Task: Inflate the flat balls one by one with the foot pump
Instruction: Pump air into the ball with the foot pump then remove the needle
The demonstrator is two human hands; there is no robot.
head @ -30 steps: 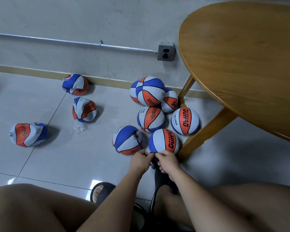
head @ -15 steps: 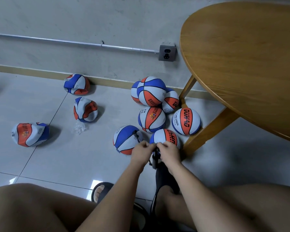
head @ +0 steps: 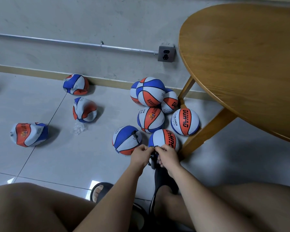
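Observation:
Several round red, white and blue balls lie in a cluster by the table leg. The nearest round ball sits just beyond my hands. Beside it, a round ball has a thin black hose lying across it. Three flat, crumpled balls lie to the left: one far left, one in the middle, one by the wall. My left hand and my right hand pinch a small black pump part between them. My right foot rests on the black foot pump, mostly hidden.
A round wooden table fills the right, its slanted leg close to my right hand. A wall socket and a metal pipe are on the wall. A clear plastic scrap lies on the tiled floor.
Both hands lifted slightly away from me, toward the nearest ball, still pinching the black part. The balls have not moved.

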